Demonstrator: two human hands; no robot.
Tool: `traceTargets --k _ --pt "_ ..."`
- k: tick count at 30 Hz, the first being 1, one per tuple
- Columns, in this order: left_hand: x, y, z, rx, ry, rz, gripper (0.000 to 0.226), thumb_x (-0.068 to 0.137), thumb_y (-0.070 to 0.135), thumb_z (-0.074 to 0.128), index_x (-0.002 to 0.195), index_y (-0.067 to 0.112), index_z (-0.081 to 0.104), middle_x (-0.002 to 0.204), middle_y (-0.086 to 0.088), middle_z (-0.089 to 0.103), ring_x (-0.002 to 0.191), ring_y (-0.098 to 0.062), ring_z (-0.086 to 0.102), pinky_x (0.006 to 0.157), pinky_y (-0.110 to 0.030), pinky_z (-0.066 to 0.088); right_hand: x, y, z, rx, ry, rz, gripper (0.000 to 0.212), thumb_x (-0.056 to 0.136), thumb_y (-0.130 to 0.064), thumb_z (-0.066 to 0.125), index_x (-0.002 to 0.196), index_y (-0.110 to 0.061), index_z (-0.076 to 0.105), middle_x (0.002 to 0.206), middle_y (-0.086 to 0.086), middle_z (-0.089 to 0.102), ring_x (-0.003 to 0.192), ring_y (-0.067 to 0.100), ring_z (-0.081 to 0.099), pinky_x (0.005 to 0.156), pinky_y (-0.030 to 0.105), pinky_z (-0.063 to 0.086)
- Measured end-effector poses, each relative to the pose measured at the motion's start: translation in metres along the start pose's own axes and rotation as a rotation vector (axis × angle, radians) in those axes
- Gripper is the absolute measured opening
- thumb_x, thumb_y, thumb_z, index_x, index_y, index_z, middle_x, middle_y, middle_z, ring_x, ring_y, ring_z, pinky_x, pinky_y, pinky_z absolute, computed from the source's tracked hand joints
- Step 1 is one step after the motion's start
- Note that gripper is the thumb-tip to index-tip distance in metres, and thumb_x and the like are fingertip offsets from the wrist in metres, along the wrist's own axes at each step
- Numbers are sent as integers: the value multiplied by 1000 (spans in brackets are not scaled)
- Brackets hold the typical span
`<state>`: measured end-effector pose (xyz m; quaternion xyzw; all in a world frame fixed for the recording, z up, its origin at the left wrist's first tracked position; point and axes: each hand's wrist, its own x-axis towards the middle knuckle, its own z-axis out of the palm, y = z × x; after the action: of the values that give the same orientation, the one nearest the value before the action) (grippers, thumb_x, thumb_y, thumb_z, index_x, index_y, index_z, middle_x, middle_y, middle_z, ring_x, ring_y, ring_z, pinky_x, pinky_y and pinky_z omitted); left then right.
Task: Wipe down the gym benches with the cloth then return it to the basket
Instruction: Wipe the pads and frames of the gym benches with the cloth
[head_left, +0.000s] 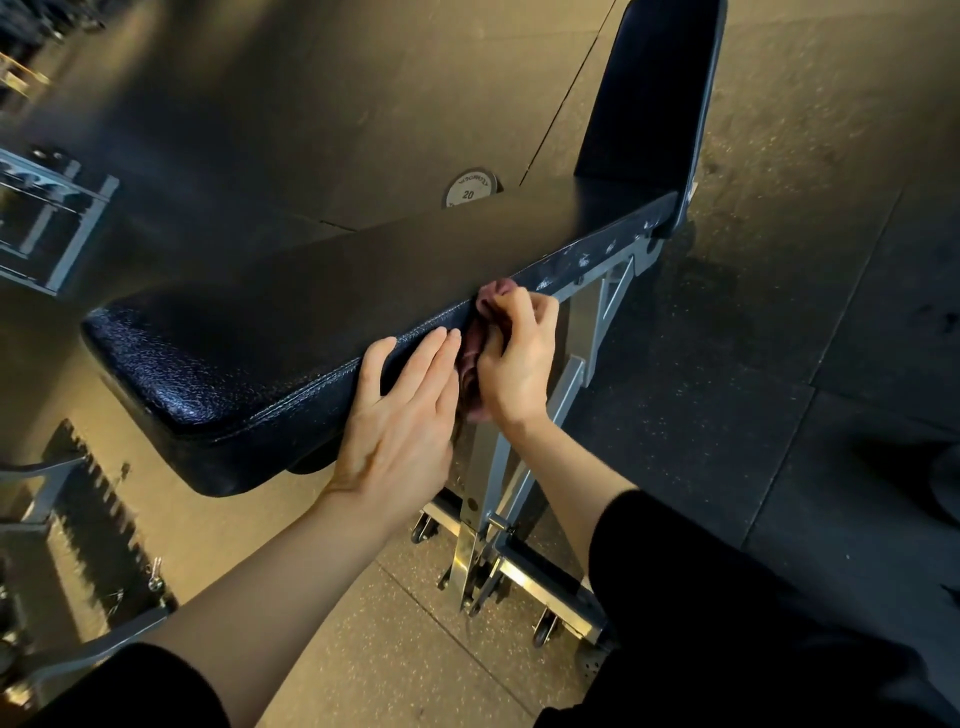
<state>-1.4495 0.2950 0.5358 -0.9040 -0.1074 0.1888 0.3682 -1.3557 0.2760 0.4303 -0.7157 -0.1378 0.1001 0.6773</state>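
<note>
Gym floor (779, 364); black padded bench (291, 312) surface. Cloth (480, 338), reddish, against bench's near side edge, right hand (517, 358) fingers bunched around it. Left hand (400, 415) beside cloth, fingers straight, flat on bench edge.

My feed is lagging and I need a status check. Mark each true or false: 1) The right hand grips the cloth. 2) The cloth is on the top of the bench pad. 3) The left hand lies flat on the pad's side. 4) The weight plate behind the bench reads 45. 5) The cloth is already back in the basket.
1) True: the right hand grips the cloth.
2) False: it is pressed against the side edge of the bench pad.
3) True: the left hand rests there, fingers straight.
4) False: the weight plate reads 20.
5) False: it is at the bench; no basket is in view.
</note>
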Motion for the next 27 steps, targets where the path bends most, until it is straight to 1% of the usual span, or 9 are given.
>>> traceTargets --k 5,10,12,14,17,21,24,26,27 --pt "0 -1 1 -17 5 1 66 84 38 58 141 7 46 157 -12 26 146 -21 20 114 -51 7 46 29 -17 -87 44 344 23 94 1 46 112 -9 56 118 12 43 98 23 52 97 32 45" --pt "2 5 4 -55 4 -31 66 80 38 62 139 9 50 157 -12 28 146 -23 21 115 -53 -3 24 18 -18 -36 162 161 24 92 -14 61 115 -18 56 129 9 38 113 22 45 84 5 38" --pt "4 7 6 -66 -3 -33 67 79 37 63 138 9 50 157 -12 28 147 -23 19 115 -53 -6 16 11 -10 27 51 94 19 92 -19 60 111 -19 58 134 7 42 119 21 44 92 18 42" --pt "4 9 7 -67 -7 -39 69 79 37 62 140 9 48 158 -11 25 148 -22 16 115 -54 -8 2 11 -9 31 -5 35 19 90 -13 59 108 -19 62 124 4 56 113 21 51 96 34 45" --pt "4 10 7 -65 3 -58 70 82 39 58 143 9 43 159 -11 21 149 -23 12 115 -54 -11 -22 19 -8 -60 -21 -38 29 84 0 60 107 -17 65 110 3 64 101 22 56 101 22 34" --pt "1 8 9 -80 32 -34 68 83 35 54 144 8 41 159 -11 22 149 -23 11 115 -54 -10 12 13 -9 -20 45 71 46 81 6 53 120 -18 55 114 6 61 107 25 57 98 47 47" --pt "-1 6 11 -90 47 -14 65 83 29 54 144 8 41 159 -11 20 149 -24 10 115 -53 -10 16 3 -8 39 103 179 37 85 1 58 117 -16 50 108 0 62 104 21 60 97 37 49" --pt "-1 6 11 -121 58 -7 64 83 28 54 142 8 44 160 -12 19 149 -25 8 116 -53 -11 -8 -5 -6 -8 65 60 25 86 -3 63 107 -12 55 100 1 63 94 17 60 89 11 41" --pt "-1 5 12 -126 68 -5 63 83 29 54 142 7 44 160 -12 18 149 -25 7 116 -52 -12 -15 -7 -6 -20 40 28 21 86 -3 62 105 -11 56 98 2 63 91 15 59 83 6 39"
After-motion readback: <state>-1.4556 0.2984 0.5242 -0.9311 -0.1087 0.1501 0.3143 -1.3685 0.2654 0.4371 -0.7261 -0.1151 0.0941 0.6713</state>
